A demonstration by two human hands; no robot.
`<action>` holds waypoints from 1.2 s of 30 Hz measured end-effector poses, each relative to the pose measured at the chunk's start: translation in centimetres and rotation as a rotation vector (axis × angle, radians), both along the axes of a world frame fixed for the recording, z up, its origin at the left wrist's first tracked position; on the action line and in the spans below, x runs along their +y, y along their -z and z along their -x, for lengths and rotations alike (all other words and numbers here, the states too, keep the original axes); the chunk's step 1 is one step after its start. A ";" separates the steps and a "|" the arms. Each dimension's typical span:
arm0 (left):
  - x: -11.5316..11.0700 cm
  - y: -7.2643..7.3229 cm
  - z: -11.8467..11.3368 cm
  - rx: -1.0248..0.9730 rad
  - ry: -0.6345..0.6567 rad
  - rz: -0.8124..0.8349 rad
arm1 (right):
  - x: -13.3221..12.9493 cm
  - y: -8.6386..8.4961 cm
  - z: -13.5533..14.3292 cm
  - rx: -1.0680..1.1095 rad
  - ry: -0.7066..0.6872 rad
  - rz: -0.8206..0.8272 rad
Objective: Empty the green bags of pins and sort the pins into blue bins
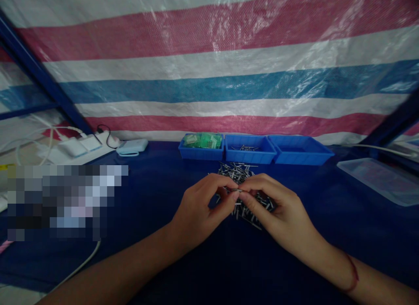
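Note:
My left hand (204, 204) and my right hand (278, 204) meet fingertip to fingertip at the middle of the table. Both pinch a small thin metal piece (236, 190) that looks like a pop rivet; the fingers cover most of it. Directly below and behind the fingers lies a loose pile of similar silver and dark metal rivets (240, 211), partly hidden by my hands.
Along the back stand three blue bins: one with green packets (203, 141), one with some metal pieces (247, 148), another (301, 150) at right. A power strip (81, 147), a light blue device (132, 147) and a clear plastic lid (381, 180) flank the dark blue tabletop (147, 187).

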State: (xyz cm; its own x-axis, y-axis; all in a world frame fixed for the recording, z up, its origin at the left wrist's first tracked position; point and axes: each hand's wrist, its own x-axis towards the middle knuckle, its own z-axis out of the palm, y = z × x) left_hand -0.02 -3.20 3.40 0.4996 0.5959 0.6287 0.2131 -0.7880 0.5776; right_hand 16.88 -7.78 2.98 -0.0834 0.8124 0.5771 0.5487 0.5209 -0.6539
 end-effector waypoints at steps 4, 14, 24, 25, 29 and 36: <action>0.1 0.0 0.1 0.036 -0.013 0.031 | -0.3 0.1 0.2 -0.023 -0.055 0.022; 2.3 -0.1 0.9 0.173 -0.095 0.131 | 4.8 -1.1 -4.7 -0.346 0.505 -0.281; 3.1 0.0 1.3 0.478 -0.018 0.087 | 6.3 0.2 -8.0 -0.514 0.566 -0.217; 3.3 -0.1 1.5 0.532 0.006 0.062 | 5.8 0.2 -7.7 -0.509 0.545 -0.215; 3.7 -0.4 2.3 0.664 0.063 0.012 | 4.2 0.2 -6.0 -0.440 0.402 -0.189; 3.7 0.4 1.9 0.729 0.030 0.042 | 3.3 0.8 -3.8 -0.441 0.202 -0.151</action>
State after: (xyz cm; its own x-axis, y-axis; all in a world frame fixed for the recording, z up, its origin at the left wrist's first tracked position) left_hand -1.95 0.48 2.96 0.7988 0.5919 0.1074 0.5338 -0.7798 0.3271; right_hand 20.71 -4.46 2.16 -0.1958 0.7474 0.6349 0.8552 0.4469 -0.2624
